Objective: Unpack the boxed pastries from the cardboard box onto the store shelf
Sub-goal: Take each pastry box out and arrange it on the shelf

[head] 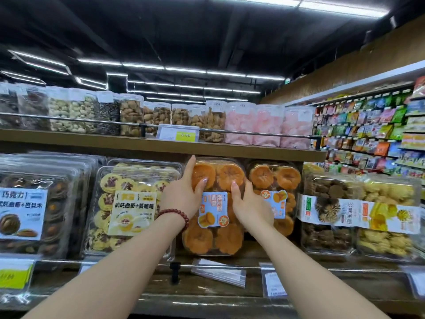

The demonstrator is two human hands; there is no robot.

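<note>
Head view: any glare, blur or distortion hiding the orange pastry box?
Head view: wide-angle bending curves the upper shelf; ceiling lights glint on the clear lids; the orange pastry box reads sharp, though both hands, left hand and right hand, cover part of it.

A wooden lower shelf carried a row of clear plastic pastry boxes standing on edge, leaning back. From the left stood chocolate cookie boxes stacked several deep, then yellow cookie boxes with dark red filling, then an orange pastry box with a blue label, another orange pastry box just beside it, and two-flavour cookie boxes wrapped in a printed band. A metal rail ran along the front edge, holding price tag holders. The upper shelf bore round clear tubs of nuts and biscuits, and pink-filled tubs at the right, behind a rail with a price tag.
</note>
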